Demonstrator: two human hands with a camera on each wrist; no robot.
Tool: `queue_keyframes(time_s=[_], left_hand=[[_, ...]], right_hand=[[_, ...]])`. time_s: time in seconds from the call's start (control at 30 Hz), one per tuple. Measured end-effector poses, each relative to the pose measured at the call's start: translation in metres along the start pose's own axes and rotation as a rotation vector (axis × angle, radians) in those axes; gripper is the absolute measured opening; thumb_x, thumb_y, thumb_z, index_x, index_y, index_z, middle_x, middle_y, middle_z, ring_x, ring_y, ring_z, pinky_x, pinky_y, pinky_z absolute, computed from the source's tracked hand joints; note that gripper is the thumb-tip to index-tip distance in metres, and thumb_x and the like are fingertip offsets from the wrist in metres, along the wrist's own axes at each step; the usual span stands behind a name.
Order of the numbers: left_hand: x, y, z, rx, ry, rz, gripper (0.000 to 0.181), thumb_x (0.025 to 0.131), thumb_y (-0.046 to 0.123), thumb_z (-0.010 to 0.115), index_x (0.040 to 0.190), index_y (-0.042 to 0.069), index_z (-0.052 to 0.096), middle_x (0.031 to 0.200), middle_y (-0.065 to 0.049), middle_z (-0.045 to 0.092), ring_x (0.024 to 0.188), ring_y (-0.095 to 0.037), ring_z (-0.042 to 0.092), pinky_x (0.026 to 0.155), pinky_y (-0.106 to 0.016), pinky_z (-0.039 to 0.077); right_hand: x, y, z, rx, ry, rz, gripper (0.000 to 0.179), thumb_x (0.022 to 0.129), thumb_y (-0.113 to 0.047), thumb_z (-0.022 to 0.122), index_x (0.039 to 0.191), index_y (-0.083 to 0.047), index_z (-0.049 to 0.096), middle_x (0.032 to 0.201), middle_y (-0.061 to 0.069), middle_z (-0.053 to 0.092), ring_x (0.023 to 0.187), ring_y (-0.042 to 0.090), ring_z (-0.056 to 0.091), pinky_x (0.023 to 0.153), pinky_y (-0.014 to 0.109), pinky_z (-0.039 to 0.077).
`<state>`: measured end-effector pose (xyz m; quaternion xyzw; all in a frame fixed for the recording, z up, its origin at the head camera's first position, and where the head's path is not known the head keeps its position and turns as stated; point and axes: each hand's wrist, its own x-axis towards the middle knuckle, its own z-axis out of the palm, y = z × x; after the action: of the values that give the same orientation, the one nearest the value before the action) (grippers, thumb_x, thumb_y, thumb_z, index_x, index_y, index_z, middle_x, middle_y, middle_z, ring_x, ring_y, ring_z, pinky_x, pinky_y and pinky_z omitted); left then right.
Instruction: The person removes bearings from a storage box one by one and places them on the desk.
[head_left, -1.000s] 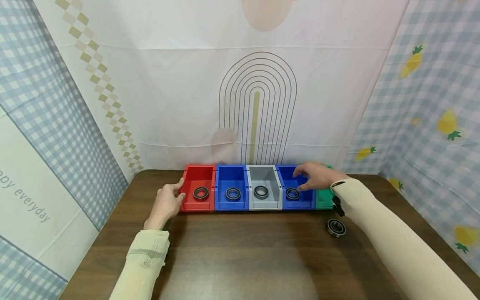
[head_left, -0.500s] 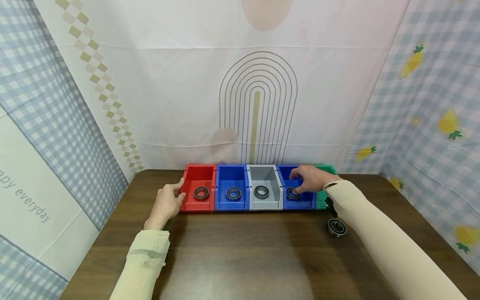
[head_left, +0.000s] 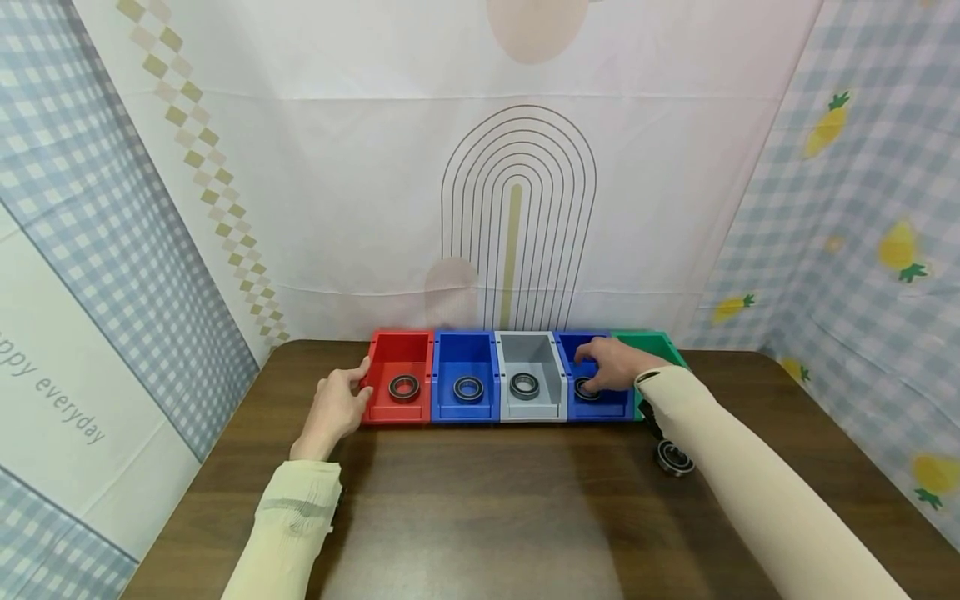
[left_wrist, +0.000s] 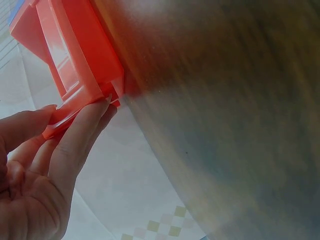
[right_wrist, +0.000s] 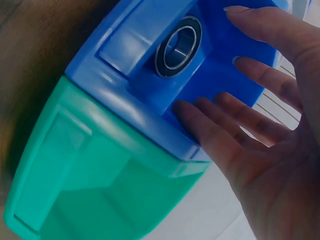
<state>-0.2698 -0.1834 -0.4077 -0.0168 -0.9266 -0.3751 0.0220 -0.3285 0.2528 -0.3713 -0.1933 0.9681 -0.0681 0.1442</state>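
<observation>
Bearing partly behind right hand

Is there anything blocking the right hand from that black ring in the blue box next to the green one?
Nothing visible does. In the right wrist view, only open space shows between the right hand and the black ring. The walls of the blue box stand around the ring, but the box's top is open.

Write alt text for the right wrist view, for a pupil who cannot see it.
A right hand, its fingers holding nothing, is poised over a blue bin with a ring-shaped bearing inside. A green bin adjoins the blue one; brown table shows at upper left.
</observation>
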Motion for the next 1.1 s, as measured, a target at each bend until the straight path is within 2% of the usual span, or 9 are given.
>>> queue_keyframes(time_s=[0.3, 0.6, 0.83, 1.1], left_hand=[[-0.001, -0.001, 0.001, 0.010, -0.001, -0.006, 0.055, 0.101, 0.008, 0.058, 0.154, 0.006, 0.041, 0.145, -0.025, 0.054, 0.136, -0.041, 0.052, 0.107, -0.056, 0.046], [-0.001, -0.002, 0.001, 0.007, -0.002, -0.007, 0.055, 0.101, 0.007, 0.058, 0.154, 0.007, 0.041, 0.146, -0.024, 0.054, 0.136, -0.041, 0.052, 0.105, -0.054, 0.047], [0.000, -0.001, -0.001, -0.001, -0.001, -0.002, 0.055, 0.101, 0.007, 0.057, 0.154, 0.006, 0.041, 0.146, -0.024, 0.053, 0.138, -0.041, 0.050, 0.106, -0.055, 0.046], [0.000, -0.001, 0.000, 0.011, -0.007, -0.009, 0.055, 0.102, 0.009, 0.057, 0.154, 0.007, 0.041, 0.148, -0.024, 0.053, 0.137, -0.042, 0.050, 0.107, -0.056, 0.045]], right_hand=[[0.008, -0.006, 0.014, 0.000, -0.026, 0.060, 0.059, 0.087, -0.022, 0.076, 0.139, 0.001, 0.058, 0.139, 0.024, 0.059, 0.132, 0.041, 0.052, 0.106, 0.055, 0.046], [0.012, -0.011, 0.025, 0.005, -0.031, 0.170, 0.071, 0.089, -0.020, 0.074, 0.150, 0.004, 0.046, 0.154, 0.030, 0.044, 0.145, 0.047, 0.037, 0.116, 0.061, 0.035], [0.017, -0.012, 0.032, -0.035, 0.011, 0.159, 0.067, 0.089, -0.018, 0.073, 0.146, 0.006, 0.049, 0.149, 0.031, 0.049, 0.143, 0.048, 0.040, 0.116, 0.060, 0.036], [0.019, -0.013, 0.036, -0.007, 0.005, 0.184, 0.065, 0.090, -0.015, 0.074, 0.146, 0.006, 0.050, 0.150, 0.030, 0.050, 0.143, 0.048, 0.041, 0.117, 0.060, 0.035]])
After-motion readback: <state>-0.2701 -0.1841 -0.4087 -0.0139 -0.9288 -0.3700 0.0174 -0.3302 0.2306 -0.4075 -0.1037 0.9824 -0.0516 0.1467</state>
